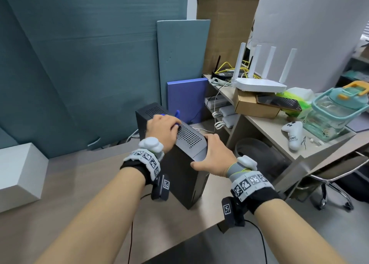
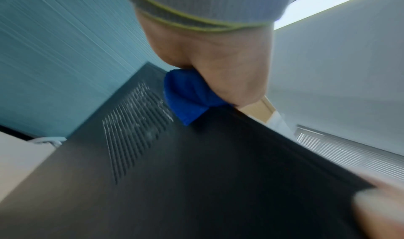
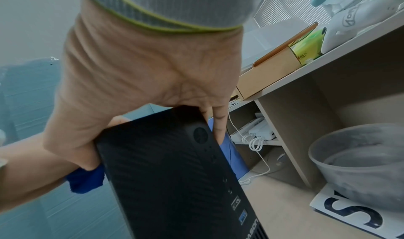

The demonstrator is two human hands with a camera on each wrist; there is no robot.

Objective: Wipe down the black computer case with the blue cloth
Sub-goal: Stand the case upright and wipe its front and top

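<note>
The black computer case [image 1: 179,170] stands upright on the beige desk [image 1: 79,194], its perforated top facing up. My left hand [image 1: 166,129] rests on the far half of that top, fingers curled round the bunched blue cloth [image 1: 177,113], which mostly hides under the palm. In the left wrist view the blue cloth [image 2: 188,101] bulges from my left hand [image 2: 216,64] against the case's upper edge [image 2: 196,173]. My right hand [image 1: 206,154] grips the case's near top corner. In the right wrist view the right hand [image 3: 142,87] clamps the case [image 3: 174,182], with the cloth [image 3: 85,180] to the left.
A blue folder [image 1: 186,100] leans behind the case. To the right, a shelf desk [image 1: 265,124] carries a white router [image 1: 259,84], a cardboard box [image 1: 253,106], a teal jug [image 1: 335,112] and a white plush toy [image 1: 293,134]. Below it are a grey bin [image 3: 358,165] and a chair [image 1: 329,180]. A white box [image 1: 20,172] stands left.
</note>
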